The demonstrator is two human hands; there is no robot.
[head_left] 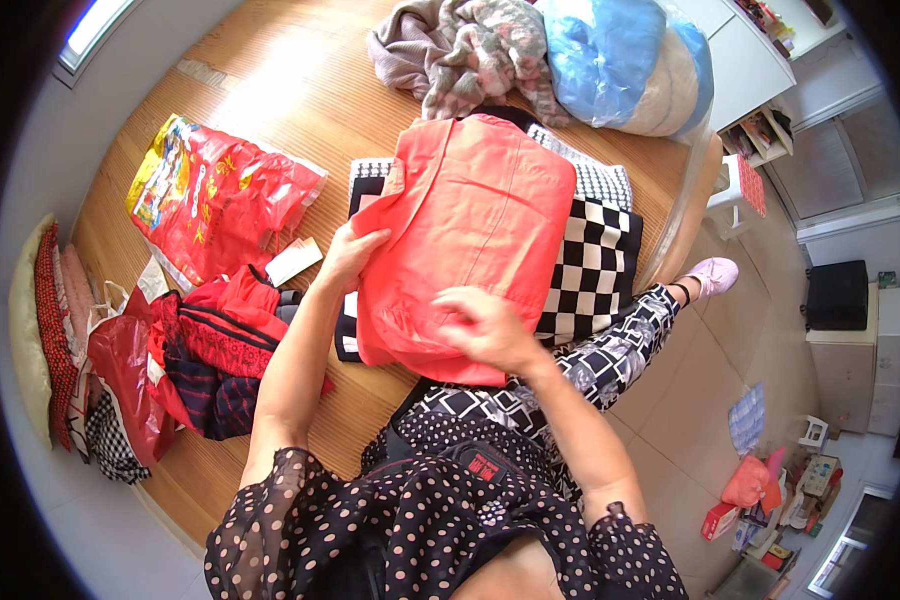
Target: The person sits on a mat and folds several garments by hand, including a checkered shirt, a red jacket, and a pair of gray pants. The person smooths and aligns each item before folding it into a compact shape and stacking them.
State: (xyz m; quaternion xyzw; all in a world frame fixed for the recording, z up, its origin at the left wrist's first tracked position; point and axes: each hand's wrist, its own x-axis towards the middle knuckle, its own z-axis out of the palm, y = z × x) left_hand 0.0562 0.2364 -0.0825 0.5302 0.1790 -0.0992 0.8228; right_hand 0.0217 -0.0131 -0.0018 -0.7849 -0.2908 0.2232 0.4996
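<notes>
A coral-red garment (470, 220), folded into a rough rectangle, lies in front of me. At its left edge my left hand (350, 255) is closed, thumb on top of the cloth and the other fingers partly hidden. My right hand (485, 325) is over its lower part, with loosely bent fingers apart and nothing visible between them; whether they press the cloth I cannot tell. Beneath the garment lie a black-and-white checkered cloth (595, 255) and a small-patterned black-and-white cloth (610, 180).
A red plastic package (220, 195) and a white tag (293, 261) lie left on the wooden surface (270, 60). Red and dark clothes (220, 350) are heaped nearer me. Crumpled grey-pink cloth (480, 50) and a bagged blue-and-white bundle (630, 65) sit at the back. A white stool (735, 190) stands right.
</notes>
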